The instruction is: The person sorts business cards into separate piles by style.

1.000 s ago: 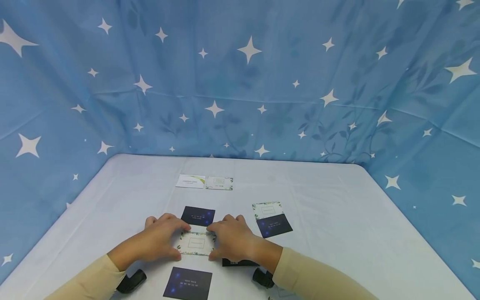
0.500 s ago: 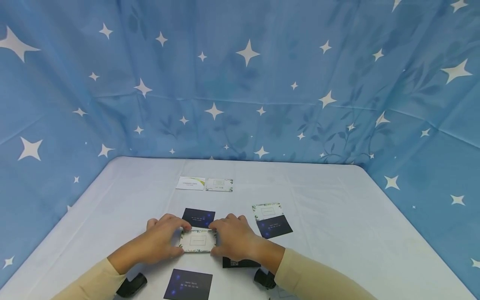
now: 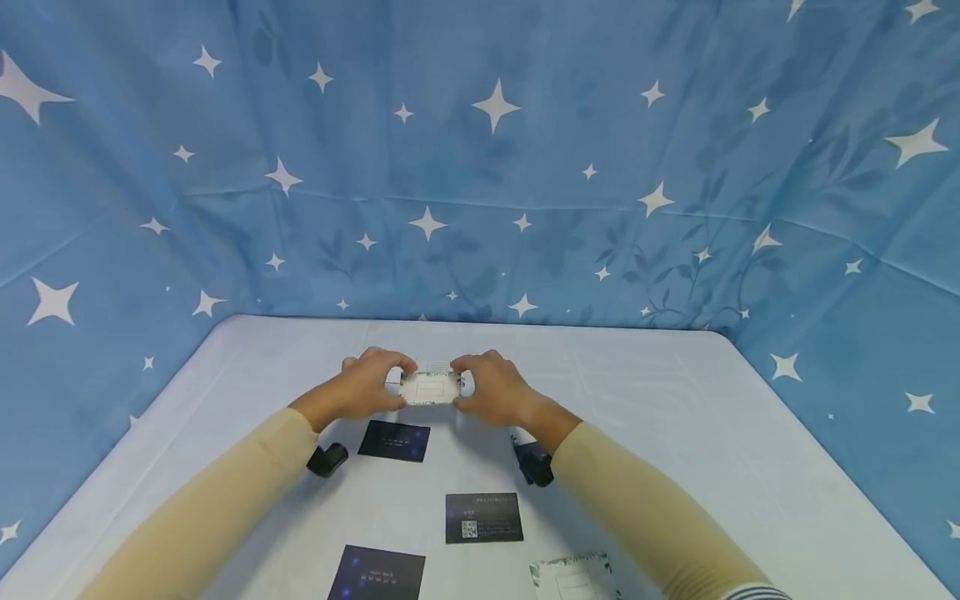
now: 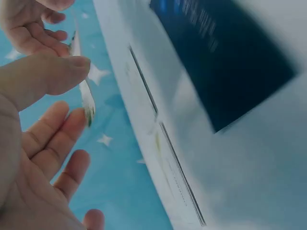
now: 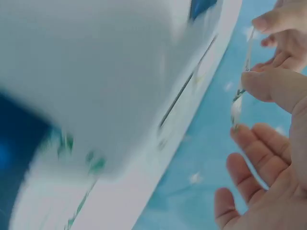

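Note:
Both hands hold a white business card with a leafy border (image 3: 431,387) above the far part of the table. My left hand (image 3: 367,385) pinches its left edge between thumb and fingers, while my right hand (image 3: 497,388) pinches the right edge. Seen from the left wrist, the card (image 4: 86,98) shows nearly edge-on, with the thumb on one face and fingertips behind. From the right wrist the card (image 5: 237,103) looks slim too. Two white cards lie beyond on the tabletop, mostly hidden by the hands in the head view; one with a green stripe (image 4: 168,172) shows in the left wrist view.
On the white table lie a dark blue card (image 3: 394,440), a black card with a QR code (image 3: 483,518), another dark card (image 3: 377,575) and a leafy white card (image 3: 574,578). Under the right wrist, a leafy card (image 5: 53,191) touches a dark card (image 5: 19,158). A starry blue curtain (image 3: 480,167) hangs behind.
The hands have lifted the leafy card from the table's near middle and carried it forward, away from the body. The black QR card and the near leafy card are now uncovered.

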{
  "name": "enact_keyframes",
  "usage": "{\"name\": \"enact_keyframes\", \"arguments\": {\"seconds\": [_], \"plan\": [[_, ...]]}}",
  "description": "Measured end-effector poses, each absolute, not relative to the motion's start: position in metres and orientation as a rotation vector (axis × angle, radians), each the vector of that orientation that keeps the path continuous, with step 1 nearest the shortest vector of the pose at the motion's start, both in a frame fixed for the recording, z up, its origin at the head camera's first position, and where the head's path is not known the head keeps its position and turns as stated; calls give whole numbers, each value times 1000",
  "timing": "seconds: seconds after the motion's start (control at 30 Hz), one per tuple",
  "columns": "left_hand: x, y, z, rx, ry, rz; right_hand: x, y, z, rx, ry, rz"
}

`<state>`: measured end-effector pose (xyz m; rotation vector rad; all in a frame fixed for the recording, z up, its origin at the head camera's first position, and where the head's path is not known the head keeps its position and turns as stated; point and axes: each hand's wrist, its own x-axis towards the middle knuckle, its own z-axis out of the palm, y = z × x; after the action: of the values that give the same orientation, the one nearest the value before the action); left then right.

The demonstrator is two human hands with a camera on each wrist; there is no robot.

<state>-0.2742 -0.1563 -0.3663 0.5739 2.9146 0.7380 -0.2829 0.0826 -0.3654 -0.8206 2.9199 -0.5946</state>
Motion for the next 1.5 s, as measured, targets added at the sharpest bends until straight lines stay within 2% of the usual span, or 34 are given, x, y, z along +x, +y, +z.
{"name": "enact_keyframes", "arguments": {"seconds": [0.2, 0.47, 1.17, 1.5], "plan": [[-317, -144, -368, 491, 2879, 650, -320, 85, -376, -689, 2885, -627], [-343, -141, -375, 460, 2841, 575, -340, 79, -385, -585, 2864, -573], [-344, -134, -383, 350, 2818, 539, -350, 77, -398, -537, 2791, -580], [-330, -104, -374, 417, 2795, 651, -340, 130, -381, -577, 2716, -746]]}}
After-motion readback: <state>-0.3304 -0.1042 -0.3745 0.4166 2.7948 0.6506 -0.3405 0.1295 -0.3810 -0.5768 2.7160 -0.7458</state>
